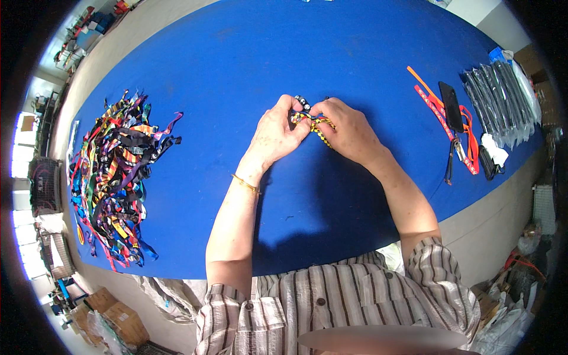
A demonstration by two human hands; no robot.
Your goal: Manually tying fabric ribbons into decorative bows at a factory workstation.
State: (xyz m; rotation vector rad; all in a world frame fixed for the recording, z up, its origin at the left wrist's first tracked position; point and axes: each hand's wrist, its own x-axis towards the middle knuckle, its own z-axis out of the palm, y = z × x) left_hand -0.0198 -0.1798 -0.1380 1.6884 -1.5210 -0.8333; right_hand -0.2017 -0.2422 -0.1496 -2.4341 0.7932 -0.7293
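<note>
Above the middle of the blue table, my left hand (pixel 278 130) and my right hand (pixel 345 129) meet with their fingers closed. Between them is a narrow patterned strap (pixel 321 136), yellow and black in its lower part. A black stretch with white round motifs shows above the left fingertips. Both hands pinch the strap, the left from one side and the right from the other. The fingers hide the middle of it, so I cannot tell whether it is looped or fastened there. A thin gold bracelet (pixel 245 183) circles my left wrist.
A tangled heap of colourful straps (pixel 118 183) covers the table's left end. On the right lie red and orange lanyards (pixel 435 106), a black phone (pixel 451 106), keys (pixel 457 148) and plastic-wrapped black packs (pixel 500 103). Cardboard boxes (pixel 118 322) stand on the floor at lower left.
</note>
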